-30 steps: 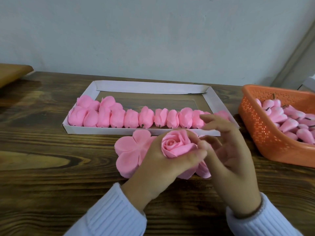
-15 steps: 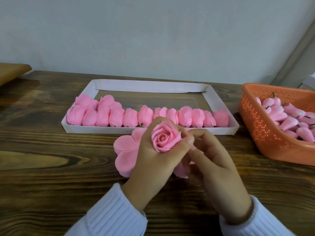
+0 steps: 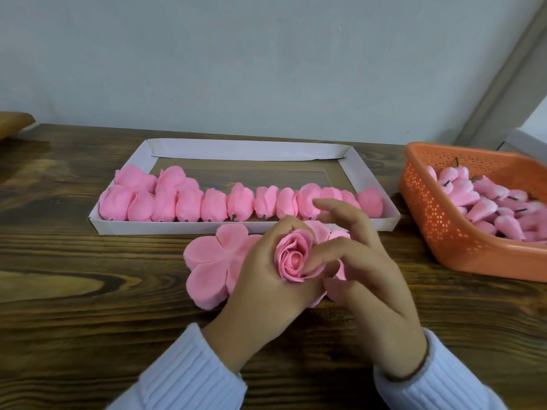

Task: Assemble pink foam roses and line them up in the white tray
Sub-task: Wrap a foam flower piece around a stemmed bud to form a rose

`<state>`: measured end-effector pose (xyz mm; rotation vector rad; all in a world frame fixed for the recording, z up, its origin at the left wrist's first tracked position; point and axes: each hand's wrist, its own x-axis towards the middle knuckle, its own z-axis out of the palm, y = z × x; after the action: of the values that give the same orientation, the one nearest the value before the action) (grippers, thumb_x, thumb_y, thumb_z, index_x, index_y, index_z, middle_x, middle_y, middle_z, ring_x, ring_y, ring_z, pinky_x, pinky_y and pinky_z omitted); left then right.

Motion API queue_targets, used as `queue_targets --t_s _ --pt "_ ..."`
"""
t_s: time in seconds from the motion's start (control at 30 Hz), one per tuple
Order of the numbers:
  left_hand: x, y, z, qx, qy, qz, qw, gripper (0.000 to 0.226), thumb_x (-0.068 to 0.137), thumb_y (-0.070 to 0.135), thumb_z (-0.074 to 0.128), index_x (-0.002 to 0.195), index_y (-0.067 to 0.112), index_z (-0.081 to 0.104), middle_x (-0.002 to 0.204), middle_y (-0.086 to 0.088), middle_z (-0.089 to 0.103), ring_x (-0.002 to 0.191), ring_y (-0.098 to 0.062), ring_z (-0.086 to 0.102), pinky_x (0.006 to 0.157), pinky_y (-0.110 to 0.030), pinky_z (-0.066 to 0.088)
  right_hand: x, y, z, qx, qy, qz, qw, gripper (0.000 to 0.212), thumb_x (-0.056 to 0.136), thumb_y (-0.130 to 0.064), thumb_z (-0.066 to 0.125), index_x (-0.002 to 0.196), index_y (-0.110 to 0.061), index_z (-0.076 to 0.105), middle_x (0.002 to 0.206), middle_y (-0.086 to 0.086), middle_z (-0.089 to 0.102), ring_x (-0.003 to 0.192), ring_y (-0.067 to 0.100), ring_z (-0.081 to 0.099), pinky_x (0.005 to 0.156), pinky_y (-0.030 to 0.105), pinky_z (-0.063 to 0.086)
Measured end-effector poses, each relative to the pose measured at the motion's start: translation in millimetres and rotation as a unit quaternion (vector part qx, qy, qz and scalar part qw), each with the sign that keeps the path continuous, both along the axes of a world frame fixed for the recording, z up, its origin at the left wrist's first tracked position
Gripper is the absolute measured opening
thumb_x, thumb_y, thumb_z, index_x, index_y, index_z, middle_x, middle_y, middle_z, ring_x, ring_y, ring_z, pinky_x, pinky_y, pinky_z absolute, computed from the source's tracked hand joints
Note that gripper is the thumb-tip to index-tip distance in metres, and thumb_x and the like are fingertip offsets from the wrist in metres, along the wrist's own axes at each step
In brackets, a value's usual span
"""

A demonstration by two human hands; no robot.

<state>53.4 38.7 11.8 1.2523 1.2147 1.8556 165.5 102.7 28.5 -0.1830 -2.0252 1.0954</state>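
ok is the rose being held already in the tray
No, the left hand holds the rose over the table, in front of the white tray.

I could read no text, label, brand, number or sign anywhere in this view. The white tray, the foam roses and the orange basket carried no print that I could make out.
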Motion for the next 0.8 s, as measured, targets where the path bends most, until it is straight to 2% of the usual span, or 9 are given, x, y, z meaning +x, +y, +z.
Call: queue_targets --t_s 0.1,0.17,0.27,0.33,0.4,0.47,0.5,0.63,0.8 --pt "0 -1 -1 0.015 0.069 0.060 0.996 0.024 0.070 0.026 0.072 0.078 0.012 0.055 0.073 -0.009 0.057 0.069 -0.026 0.056 0.066 -0.035 0.051 -3 4 -6 -0.134 0.086 -0.002 0.987 0.054 0.062 0.004 0.053 0.093 -0.040 0.065 0.125 -0.016 0.057 0.116 0.010 0.053 0.081 0.021 0.044" --pt "1 -2 1 0.022 0.084 0.083 0.993 0.019 0.074 0.027 0.069 0.077 0.012 0.058 0.073 -0.004 0.060 0.069 -0.018 0.059 0.066 -0.025 0.051 -4 5 -12 -0.242 0.115 -0.025 0.963 0.047 0.070 -0.001 0.048 0.092 -0.039 0.066 0.111 -0.008 0.066 0.106 0.013 0.059 0.079 0.026 0.048" --pt "0 -4 4 0.038 0.053 0.092 0.994 0.010 0.074 0.025 0.066 0.076 0.016 0.063 0.077 0.002 0.066 0.075 -0.011 0.064 0.072 -0.024 0.053 -5 1 -14 -0.329 0.044 -0.020 0.943 0.023 0.084 -0.015 0.046 0.089 -0.023 0.066 0.083 0.001 0.068 0.075 0.015 0.065 0.061 0.026 0.050" --pt "-1 -4 7 0.057 0.042 0.074 0.995 0.012 0.076 0.021 0.063 0.075 0.010 0.062 0.077 0.003 0.066 0.073 -0.006 0.064 0.068 -0.019 0.051 -6 -4 -11 -0.361 -0.042 0.011 0.931 0.019 0.089 -0.022 0.046 0.092 -0.011 0.062 0.063 0.000 0.063 0.048 0.011 0.054 0.039 0.018 0.036" --pt "-2 -6 10 0.060 0.012 0.050 0.997 0.010 0.077 0.022 0.062 0.072 0.013 0.063 0.074 0.005 0.063 0.057 -0.008 0.059 0.053 -0.015 0.046 -7 -9 -12 -0.376 -0.107 0.052 0.919 0.023 0.095 -0.025 0.046 0.091 -0.007 0.059 0.056 0.000 0.060 0.036 0.009 0.045 0.034 0.011 0.024" --pt "-2 -6 10 0.035 -0.024 0.044 0.998 0.007 0.073 0.029 0.064 0.068 0.024 0.065 0.068 -0.001 0.060 0.043 -0.033 0.049 0.038 -0.018 0.038 -9 -15 -11 -0.386 -0.124 0.088 0.910 0.026 0.096 -0.028 0.049 0.079 -0.012 0.060 0.057 0.005 0.058 0.031 0.008 0.038 0.034 0.010 0.022" --pt "-3 -6 9 0.019 -0.043 0.044 0.998 0.010 0.071 0.032 0.066 0.068 0.023 0.064 0.064 -0.007 0.057 0.039 -0.037 0.043 0.035 -0.019 0.037 -9 -16 -10 -0.397 -0.115 0.100 0.905 0.027 0.096 -0.029 0.053 0.074 -0.015 0.060 0.057 0.008 0.055 0.030 0.008 0.034 0.034 0.010 0.021" --pt "-2 -4 6 0.000 -0.106 0.039 0.994 0.014 0.067 0.033 0.069 0.067 0.021 0.061 0.056 -0.013 0.050 0.037 -0.025 0.043 0.035 -0.022 0.040 -11 -16 -9 -0.462 -0.078 0.121 0.875 0.021 0.085 -0.025 0.050 0.070 -0.011 0.055 0.052 0.007 0.047 0.029 0.005 0.027 0.035 0.010 0.020" --pt "-3 -4 11 0.006 -0.184 -0.001 0.983 0.010 0.068 0.023 0.068 0.072 0.022 0.060 0.058 -0.005 0.053 0.042 -0.020 0.045 0.039 -0.022 0.040 -12 -15 -12 -0.455 -0.077 0.109 0.880 0.026 0.085 -0.028 0.051 0.076 -0.003 0.048 0.054 0.004 0.046 0.032 0.006 0.026 0.035 0.012 0.022"
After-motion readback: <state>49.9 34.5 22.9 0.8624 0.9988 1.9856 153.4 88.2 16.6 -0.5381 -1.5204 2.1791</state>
